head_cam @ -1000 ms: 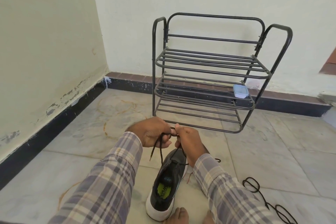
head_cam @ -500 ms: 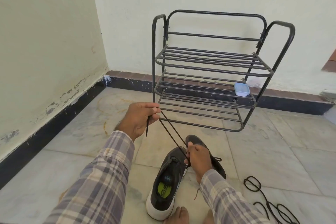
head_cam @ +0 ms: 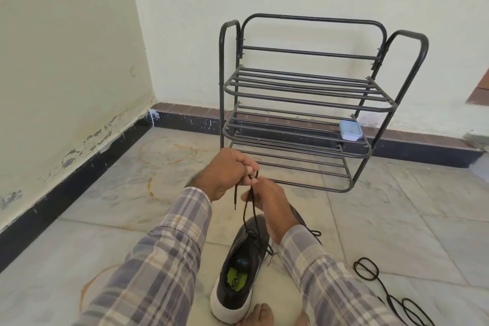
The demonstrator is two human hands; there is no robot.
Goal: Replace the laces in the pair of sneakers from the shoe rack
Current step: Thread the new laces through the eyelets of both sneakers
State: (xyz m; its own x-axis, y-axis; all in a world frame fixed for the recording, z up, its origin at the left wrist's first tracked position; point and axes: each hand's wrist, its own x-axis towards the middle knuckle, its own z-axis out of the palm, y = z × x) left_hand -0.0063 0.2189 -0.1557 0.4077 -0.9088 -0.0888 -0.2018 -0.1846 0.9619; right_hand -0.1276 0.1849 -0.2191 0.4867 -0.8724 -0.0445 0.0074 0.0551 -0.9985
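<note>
A dark grey sneaker (head_cam: 239,270) with a white sole and green insole stands on the floor, heel toward me. A black lace (head_cam: 250,209) rises from its eyelets to both hands. My left hand (head_cam: 225,176) pinches the lace's upper part, and one loose end dangles below it. My right hand (head_cam: 270,205) grips the lace just beneath, fingers meeting the left hand's. A second sneaker (head_cam: 308,227) lies mostly hidden behind my right forearm. The black metal shoe rack (head_cam: 299,103) stands beyond against the wall.
A loose black lace (head_cam: 381,286) lies coiled on the tiles at the lower right. A small blue-lidded box (head_cam: 350,130) sits on the rack's middle shelf. Walls meet in a corner at the left. My bare toes (head_cam: 260,315) touch the sneaker's heel.
My left hand, which had pulled the lace taut up and to the left, has come back toward the right hand. The right hand has lifted off the shoe and both now meet on the lace.
</note>
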